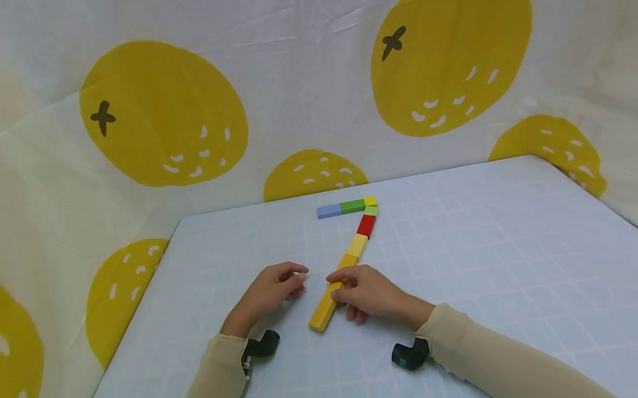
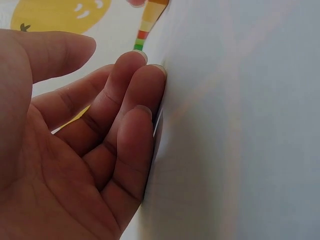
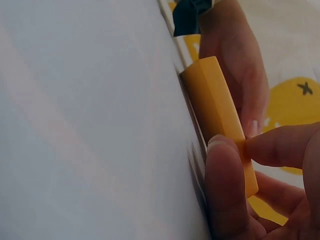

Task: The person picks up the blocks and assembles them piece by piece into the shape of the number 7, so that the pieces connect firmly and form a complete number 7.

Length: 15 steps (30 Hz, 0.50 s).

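Observation:
My right hand [image 1: 368,290] pinches a long orange block [image 1: 324,314] between thumb and fingers; in the right wrist view this orange block [image 3: 217,105] lies along the tabletop. It forms the near end of a slanting row. Beyond it come another orange block [image 1: 347,260], a pale yellow block [image 1: 357,244], a red block [image 1: 366,225] and a light green block [image 1: 372,210]. My left hand [image 1: 267,293] is left of the row, holding nothing, its fingers loosely bent. In the left wrist view, the left hand's fingertips [image 2: 135,112] are close to the tabletop.
At the row's far end, a small yellow block [image 1: 371,201] sits at the corner, with a green block [image 1: 352,206] and a blue block [image 1: 329,211] running left. The pale grid-patterned table [image 1: 472,287] meets a white curtain [image 1: 309,68] with yellow fruit prints behind.

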Tool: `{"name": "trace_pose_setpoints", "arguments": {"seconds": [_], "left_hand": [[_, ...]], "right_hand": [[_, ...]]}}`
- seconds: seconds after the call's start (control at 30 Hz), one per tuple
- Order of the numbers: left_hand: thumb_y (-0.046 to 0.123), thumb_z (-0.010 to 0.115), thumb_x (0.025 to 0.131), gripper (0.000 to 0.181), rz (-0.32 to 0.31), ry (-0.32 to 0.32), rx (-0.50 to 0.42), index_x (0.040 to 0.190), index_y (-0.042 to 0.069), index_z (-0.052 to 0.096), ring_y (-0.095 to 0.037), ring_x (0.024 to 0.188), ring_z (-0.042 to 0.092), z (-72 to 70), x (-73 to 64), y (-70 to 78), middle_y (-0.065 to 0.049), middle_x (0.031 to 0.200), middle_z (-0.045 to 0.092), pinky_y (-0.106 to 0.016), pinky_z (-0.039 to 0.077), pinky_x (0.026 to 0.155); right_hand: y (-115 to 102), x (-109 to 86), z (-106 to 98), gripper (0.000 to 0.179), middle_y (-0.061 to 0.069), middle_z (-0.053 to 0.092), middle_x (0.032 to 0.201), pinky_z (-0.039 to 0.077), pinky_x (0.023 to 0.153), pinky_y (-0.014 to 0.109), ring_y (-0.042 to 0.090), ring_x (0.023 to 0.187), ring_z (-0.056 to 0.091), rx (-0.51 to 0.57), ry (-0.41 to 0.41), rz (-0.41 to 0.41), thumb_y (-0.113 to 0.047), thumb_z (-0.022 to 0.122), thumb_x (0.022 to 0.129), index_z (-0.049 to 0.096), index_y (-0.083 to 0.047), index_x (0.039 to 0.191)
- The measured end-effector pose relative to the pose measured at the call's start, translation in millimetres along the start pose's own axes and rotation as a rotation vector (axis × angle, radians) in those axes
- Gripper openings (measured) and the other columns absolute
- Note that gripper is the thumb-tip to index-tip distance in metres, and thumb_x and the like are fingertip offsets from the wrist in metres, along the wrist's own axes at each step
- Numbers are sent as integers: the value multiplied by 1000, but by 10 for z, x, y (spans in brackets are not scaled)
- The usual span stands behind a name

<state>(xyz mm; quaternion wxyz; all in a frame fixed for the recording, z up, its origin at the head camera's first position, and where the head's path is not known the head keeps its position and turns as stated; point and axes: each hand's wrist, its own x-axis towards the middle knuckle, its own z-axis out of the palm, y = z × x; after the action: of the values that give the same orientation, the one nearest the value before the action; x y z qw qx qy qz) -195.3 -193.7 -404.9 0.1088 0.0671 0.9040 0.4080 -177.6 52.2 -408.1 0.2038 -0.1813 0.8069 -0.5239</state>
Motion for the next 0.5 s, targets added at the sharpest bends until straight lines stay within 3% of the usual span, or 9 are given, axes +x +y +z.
{"name": "trace_pose_setpoints", "arguments": {"seconds": [0.5], "left_hand": [[33,60,101,24,-19,-10,6,119,19,69,-21,80,59,-2,-5,-1,-1,85,66,-33,51,74]], "right_hand": [[46,11,2,33,8,65,72,56,54,34,22,51,61,-16,5,-21,-19,71,94,68,-9,124]]}}
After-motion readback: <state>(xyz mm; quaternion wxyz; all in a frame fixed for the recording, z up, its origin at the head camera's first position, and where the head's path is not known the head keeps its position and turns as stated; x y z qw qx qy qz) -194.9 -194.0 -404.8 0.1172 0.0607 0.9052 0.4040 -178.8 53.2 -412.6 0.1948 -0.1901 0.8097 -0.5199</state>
